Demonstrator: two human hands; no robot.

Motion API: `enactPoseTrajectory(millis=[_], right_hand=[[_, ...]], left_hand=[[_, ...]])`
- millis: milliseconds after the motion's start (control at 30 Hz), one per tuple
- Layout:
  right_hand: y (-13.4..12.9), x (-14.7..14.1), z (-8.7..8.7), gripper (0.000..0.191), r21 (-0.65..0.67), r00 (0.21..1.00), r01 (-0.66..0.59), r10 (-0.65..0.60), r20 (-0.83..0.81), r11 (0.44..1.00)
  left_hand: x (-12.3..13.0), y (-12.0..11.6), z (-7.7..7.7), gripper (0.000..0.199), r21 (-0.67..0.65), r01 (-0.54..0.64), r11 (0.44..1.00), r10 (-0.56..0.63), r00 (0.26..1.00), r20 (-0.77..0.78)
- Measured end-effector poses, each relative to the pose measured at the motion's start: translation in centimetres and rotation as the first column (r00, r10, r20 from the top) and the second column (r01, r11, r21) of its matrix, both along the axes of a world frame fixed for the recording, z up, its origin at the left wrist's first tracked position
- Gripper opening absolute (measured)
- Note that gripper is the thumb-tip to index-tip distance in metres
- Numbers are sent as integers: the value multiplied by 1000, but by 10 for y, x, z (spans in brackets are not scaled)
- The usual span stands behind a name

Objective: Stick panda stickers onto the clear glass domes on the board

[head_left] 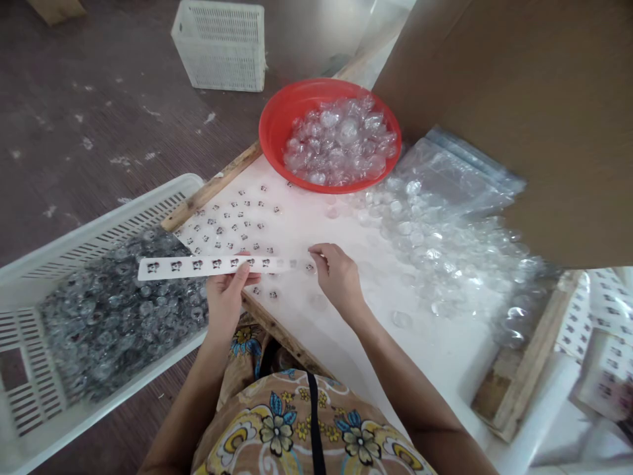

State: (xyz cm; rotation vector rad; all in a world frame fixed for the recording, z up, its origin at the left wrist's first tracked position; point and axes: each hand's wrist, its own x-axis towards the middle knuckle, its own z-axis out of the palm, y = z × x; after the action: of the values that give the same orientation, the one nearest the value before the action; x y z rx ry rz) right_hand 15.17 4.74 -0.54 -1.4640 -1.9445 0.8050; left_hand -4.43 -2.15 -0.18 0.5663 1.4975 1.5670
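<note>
1. Head view, left hand (225,297): one. My thumb lies on top and my fingers beneath, pinching one white strip (208,265) near its middle, over the left edge of the white tabletop (356,356).
2. Strip markings: seven dark printed figures, plus two fainter marks towards the right end.
3. Head view, right hand (341,284): one. Forefinger and thumb are drawn close together, just beyond the strip's right end; whether they grip anything, I cannot tell. Beside their tips, one small printed figure (310,268).
4. Handling note, my judgement: keep the strip flat and level, thumb off the prints; lift each figure by its edge with light fingertips and lay it down in one press, so it neither creases nor sits crooked.
5. Small printed figures (244,236) on the tabletop: some thirty, blur preventing an exact count.
6. Red basin (274,132): one, holding transparent wrapped pieces (349,128), too many to count.
7. Transparent discs (435,244), heaped right: uncounted, beside plastic bags (445,171), number unclear.
8. White baskets: two. Large basket (119,398), left, heaped with dark-looking transparent pieces (128,310); small basket (227,53), beyond.
9. Wooden battens (212,188): three in sight.
</note>
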Motion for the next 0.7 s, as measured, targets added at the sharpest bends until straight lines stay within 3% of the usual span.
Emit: enactPoseTrajectory(millis=[100,200,300,400,500,567,700], right_hand=[[-1,-13,13,13,6,979,-141,141,-149,990],[-5,-25,14,9,70,962,-237,244,-124,969],[-10,-28,12,13,148,972,-218,227,-51,965],[-13,-15,14,13,166,974,-155,179,-137,974],[-15,11,15,7,-16,961,-13,8,-276,1000],[-20,31,12,7,-204,971,15,-62,-229,979],[-37,54,1,8,-398,998,-30,8,-57,917]], left_hand=[[9,0,3,32,-44,91,995,-93,994,-53],[17,3,7,31,-57,115,992,-120,989,-85],[23,5,8,31,-56,121,991,-124,990,-67],[24,6,7,31,-55,130,990,-132,991,-31],[17,6,3,32,-18,86,996,-86,996,-25],[10,6,0,32,16,41,999,-41,999,-22],[0,5,-5,31,49,18,999,-17,1000,-12]])
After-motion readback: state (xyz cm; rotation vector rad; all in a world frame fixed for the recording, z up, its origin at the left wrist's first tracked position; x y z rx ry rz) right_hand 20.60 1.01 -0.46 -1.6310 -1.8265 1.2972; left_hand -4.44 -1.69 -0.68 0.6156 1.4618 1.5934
